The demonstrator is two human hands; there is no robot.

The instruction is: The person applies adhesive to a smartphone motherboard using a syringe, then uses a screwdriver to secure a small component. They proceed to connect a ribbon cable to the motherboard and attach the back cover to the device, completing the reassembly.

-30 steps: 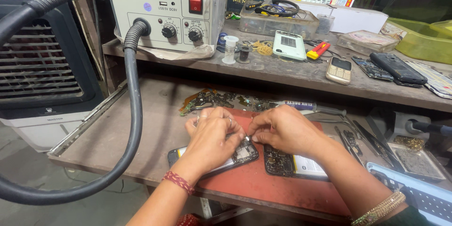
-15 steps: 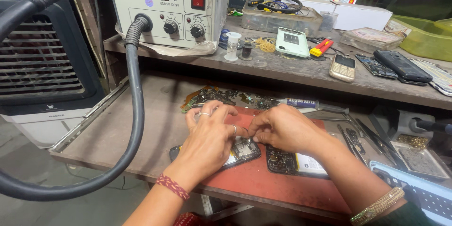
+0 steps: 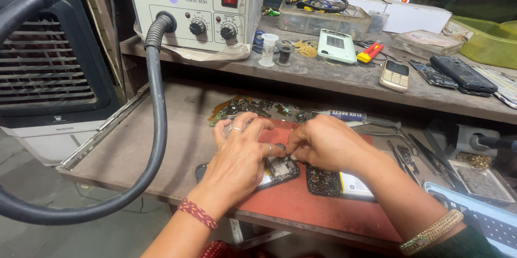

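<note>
Both hands meet over an opened phone (image 3: pixel 277 171) lying on a red work mat (image 3: pixel 301 204) at the front of the lower bench shelf (image 3: pixel 161 145). Left hand (image 3: pixel 239 153) lies palm down across the phone's left part, fingers curled and pressing on it — rings on two fingers, red thread band at the wrist. Right hand (image 3: pixel 323 142) is bunched just above the phone's top edge, fingertips pinched together on something small at the board; what it pinches is too small to tell. The fingertips of the two hands touch or nearly touch. Just right of the phone, on the same mat, a second opened phone (image 3: pixel 336 182) with bare circuit board and a pale battery. Behind the hands, a heap of loose circuit scraps (image 3: pixel 253 108). On the upper shelf, a hot-air rework station (image 3: pixel 194 5), its black hose (image 3: pixel 156 129) looping down at left. Further right up there — a white handset (image 3: pixel 336 45), a gold keypad phone (image 3: pixel 394 75), a dark phone (image 3: pixel 463 73).
</note>
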